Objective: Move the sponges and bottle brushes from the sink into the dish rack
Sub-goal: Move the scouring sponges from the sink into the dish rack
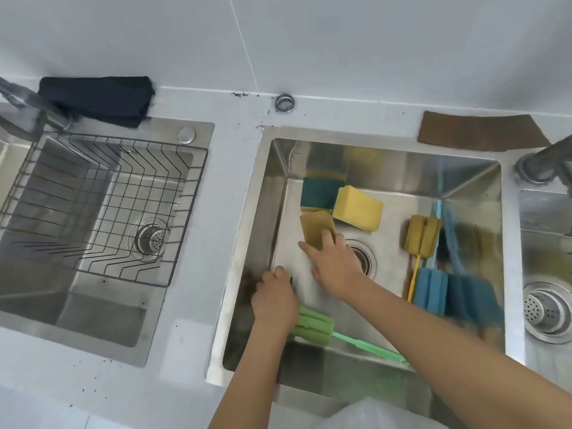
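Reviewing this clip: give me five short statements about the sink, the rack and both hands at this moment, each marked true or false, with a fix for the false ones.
1. The wire dish rack already holds a sponge. False: nothing lies in it.
2. The right hand touches a brownish-yellow sponge. True.
3. The green bottle brush lies on the counter outside the sink. False: it lies in the sink, near its front wall, partly under the left hand.
4. A yellow-handled brush lies right of the drain. True.
5. The black cloth lies in the sink with the sponges. False: it sits on the counter behind the rack.
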